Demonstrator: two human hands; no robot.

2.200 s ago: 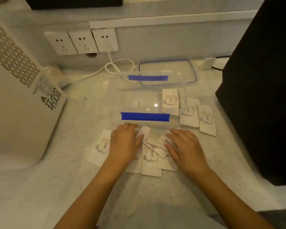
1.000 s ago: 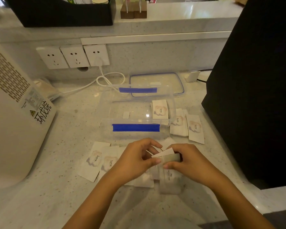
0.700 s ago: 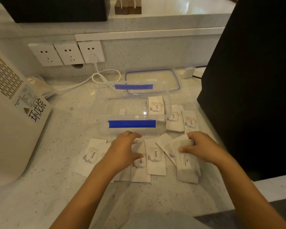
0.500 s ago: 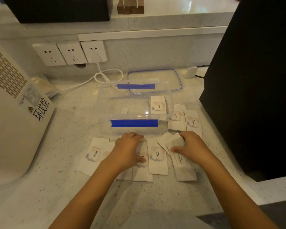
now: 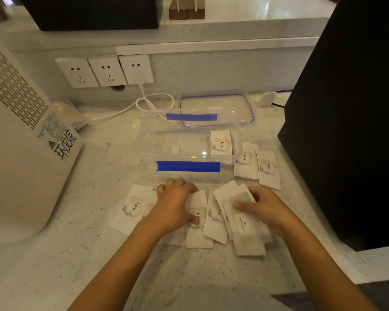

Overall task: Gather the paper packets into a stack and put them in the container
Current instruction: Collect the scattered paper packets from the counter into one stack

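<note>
Several white paper packets printed "love" lie fanned on the counter in front of the clear container [image 5: 236, 140] with blue clips. My left hand [image 5: 175, 207] presses flat on the middle packets [image 5: 199, 234], thumb on one. My right hand [image 5: 265, 205] grips a small bunch of packets [image 5: 245, 227] between thumb and fingers. One packet [image 5: 134, 207] lies left of my left hand. A few packets [image 5: 220, 143] stand inside the container at its right end. Others [image 5: 267, 168] lie to the right of the container.
The container's lid [image 5: 216, 108] lies behind it. A white appliance [image 5: 20, 149] stands at the left, a large black box [image 5: 350, 108] at the right. Wall sockets [image 5: 108, 70] and a white cable [image 5: 153, 102] are at the back.
Both hands lifted a bunch of packets, then came back down. My right hand set its bunch at the right of the fan; my left hand spread over the middle packets and slid slightly right.
</note>
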